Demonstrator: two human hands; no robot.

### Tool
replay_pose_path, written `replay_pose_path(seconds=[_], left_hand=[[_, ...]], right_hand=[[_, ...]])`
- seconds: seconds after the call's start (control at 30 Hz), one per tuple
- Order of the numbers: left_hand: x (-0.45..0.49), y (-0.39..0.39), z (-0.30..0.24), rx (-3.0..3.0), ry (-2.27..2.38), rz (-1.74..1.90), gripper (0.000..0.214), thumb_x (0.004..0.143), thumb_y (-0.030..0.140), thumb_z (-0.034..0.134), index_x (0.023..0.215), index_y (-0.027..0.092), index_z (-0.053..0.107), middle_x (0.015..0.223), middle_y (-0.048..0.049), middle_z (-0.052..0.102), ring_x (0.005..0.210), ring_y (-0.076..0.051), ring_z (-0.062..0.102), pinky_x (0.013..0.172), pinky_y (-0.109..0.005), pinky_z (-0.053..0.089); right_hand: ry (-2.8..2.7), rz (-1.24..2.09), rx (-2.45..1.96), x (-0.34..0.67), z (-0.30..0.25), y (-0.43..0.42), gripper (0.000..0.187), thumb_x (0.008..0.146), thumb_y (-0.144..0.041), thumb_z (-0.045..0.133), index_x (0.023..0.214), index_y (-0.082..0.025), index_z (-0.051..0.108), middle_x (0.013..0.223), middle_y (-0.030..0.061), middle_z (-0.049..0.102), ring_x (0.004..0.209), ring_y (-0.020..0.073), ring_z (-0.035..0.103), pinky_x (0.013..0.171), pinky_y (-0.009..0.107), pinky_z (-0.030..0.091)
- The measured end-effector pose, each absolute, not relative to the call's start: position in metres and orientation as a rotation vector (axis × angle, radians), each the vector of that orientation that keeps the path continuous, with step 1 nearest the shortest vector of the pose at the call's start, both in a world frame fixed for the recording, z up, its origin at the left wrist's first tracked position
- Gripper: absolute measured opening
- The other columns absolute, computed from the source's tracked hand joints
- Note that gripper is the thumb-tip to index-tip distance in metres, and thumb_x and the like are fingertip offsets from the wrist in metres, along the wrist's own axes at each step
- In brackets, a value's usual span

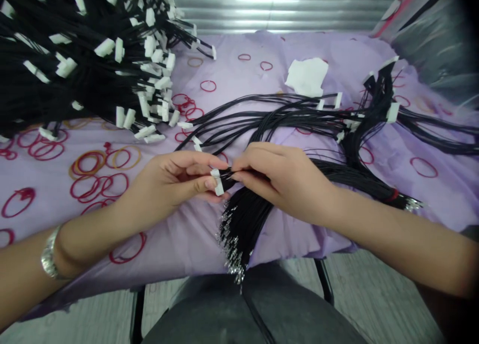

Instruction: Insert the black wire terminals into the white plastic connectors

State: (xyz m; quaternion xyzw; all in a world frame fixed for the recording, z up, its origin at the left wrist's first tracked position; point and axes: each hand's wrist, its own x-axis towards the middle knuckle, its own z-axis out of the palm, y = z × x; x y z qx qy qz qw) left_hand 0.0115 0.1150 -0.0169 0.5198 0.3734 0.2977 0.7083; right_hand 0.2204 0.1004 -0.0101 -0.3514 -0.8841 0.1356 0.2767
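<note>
Between thumb and fingers, my left hand [183, 176] grips a small white connector [216, 181] with black wires running out of its right side. Close beside it, my right hand [279, 176] pinches those thin black wires just off the connector. Below my hands a thick bundle of black wires [247, 219] hangs at the table's front edge, its many silvery metal tips pointing down. Behind my hands, loose black wires with white connectors [258, 117] stretch across the cloth.
A big heap of black wires with white connectors [123, 84] fills the back left. Red and tan rubber bands [90, 164] lie scattered on the purple cloth [239, 79]. A torn white paper piece [307, 77] lies at the back. Another wire bundle, tied with a red band [392, 194], lies right.
</note>
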Motion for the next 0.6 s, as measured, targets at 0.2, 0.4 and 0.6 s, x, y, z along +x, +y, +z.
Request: replay_pose_path(seconds=[0.2,0.4,0.6], left_hand=[[0.011,0.119,-0.014,1.411,0.894,0.774,0.019,0.076,0.015,0.069,0.095,0.019,0.069,0.072,0.0025,0.072,0.065,-0.004,0.067,0.063,-0.007,0.053],[0.009,0.117,-0.011,1.920,1.050,0.874,0.023,0.082,0.021,0.062,0.105,0.019,0.065,0.090,-0.0009,0.071,0.076,-0.006,0.064,0.072,-0.012,0.051],[0.007,0.115,-0.014,2.440,1.030,0.813,0.029,0.083,0.016,0.053,0.111,0.020,0.061,0.103,-0.0029,0.069,0.093,-0.010,0.063,0.087,-0.019,0.050]], right_hand=[[-2.361,-0.021,-0.889,0.236,0.013,0.098,0.014,0.089,-0.014,0.049,0.090,-0.012,0.063,0.092,0.0084,0.063,0.089,0.0155,0.058,0.077,0.027,0.048],[-2.740,0.343,-0.704,0.228,-0.001,0.092,0.023,0.093,-0.026,0.045,0.095,-0.015,0.065,0.094,0.0059,0.063,0.085,0.0146,0.058,0.077,0.028,0.050],[-2.723,0.063,-1.063,0.221,-0.019,0.093,0.019,0.091,-0.018,0.045,0.091,-0.013,0.064,0.088,0.0071,0.056,0.077,0.0168,0.050,0.069,0.031,0.045]])
